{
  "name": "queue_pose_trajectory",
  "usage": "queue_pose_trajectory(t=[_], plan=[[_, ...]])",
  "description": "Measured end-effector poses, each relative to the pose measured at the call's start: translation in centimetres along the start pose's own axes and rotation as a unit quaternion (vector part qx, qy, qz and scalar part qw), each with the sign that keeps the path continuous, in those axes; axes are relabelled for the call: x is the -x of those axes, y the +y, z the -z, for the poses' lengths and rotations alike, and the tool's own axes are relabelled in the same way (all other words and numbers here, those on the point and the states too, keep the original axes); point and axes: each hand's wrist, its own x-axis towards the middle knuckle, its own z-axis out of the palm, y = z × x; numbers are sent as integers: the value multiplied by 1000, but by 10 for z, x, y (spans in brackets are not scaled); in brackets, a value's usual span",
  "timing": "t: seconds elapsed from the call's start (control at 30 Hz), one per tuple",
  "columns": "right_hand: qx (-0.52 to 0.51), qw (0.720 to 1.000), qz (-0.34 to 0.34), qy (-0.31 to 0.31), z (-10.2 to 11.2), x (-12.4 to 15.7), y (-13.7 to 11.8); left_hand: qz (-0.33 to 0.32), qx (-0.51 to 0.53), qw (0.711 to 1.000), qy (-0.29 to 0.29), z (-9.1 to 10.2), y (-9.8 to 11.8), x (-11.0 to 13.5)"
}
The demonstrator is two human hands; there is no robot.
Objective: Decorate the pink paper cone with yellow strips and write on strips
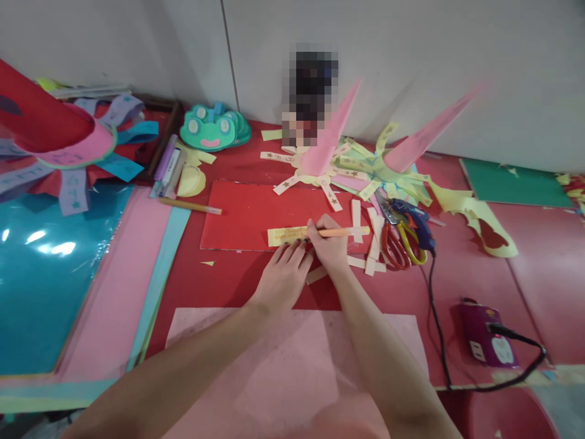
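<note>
My right hand grips an orange pen, which points left over a pale yellow paper strip with faint writing on it. My left hand lies flat, its outstretched fingers at the strip's lower edge. The strip rests on a red board. Right of my right hand are several loose paper strips, one partly under my wrist. Beyond them sit scissors with red and yellow handles and a blue glue gun.
Two pink paper cones with starred strips stand at the back. Green frog cutouts and several markers lie back left, near a red paper cone. A cord runs to a purple power socket box. Pink paper lies in front.
</note>
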Motion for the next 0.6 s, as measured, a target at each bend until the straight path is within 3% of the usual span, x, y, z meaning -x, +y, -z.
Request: queue_pose_trajectory(t=[0.6], plan=[[-4,1000,-2,22,0,0,-1,9,13,1000,-4,0,0,0]])
